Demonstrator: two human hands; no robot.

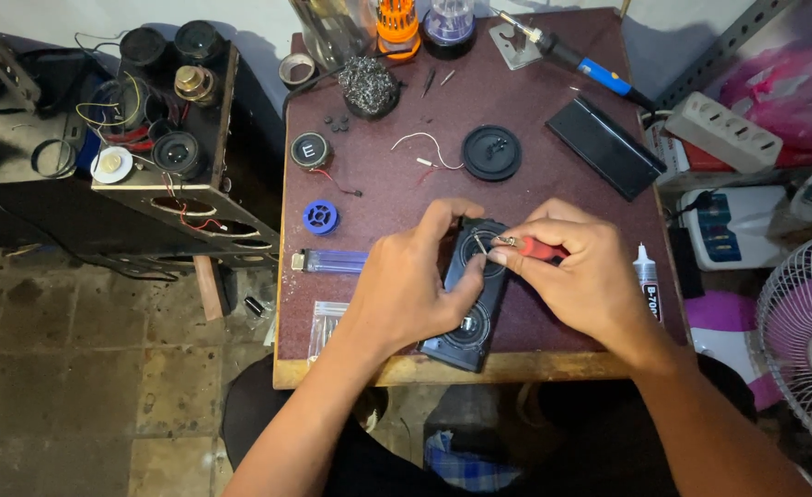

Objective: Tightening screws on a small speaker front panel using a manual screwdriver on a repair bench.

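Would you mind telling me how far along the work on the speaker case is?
Done: a round black cover lies off on the table. In hand: the left hand steadies the speaker case; the right hand works a red tool at its upper opening. Left: soldering iron untouched.

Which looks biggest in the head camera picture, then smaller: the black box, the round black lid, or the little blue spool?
1. Black box, the long flat one at the table's far right.
2. Round black lid.
3. Blue spool, clearly smallest.
All lie at similar distance, so the order seems safe.
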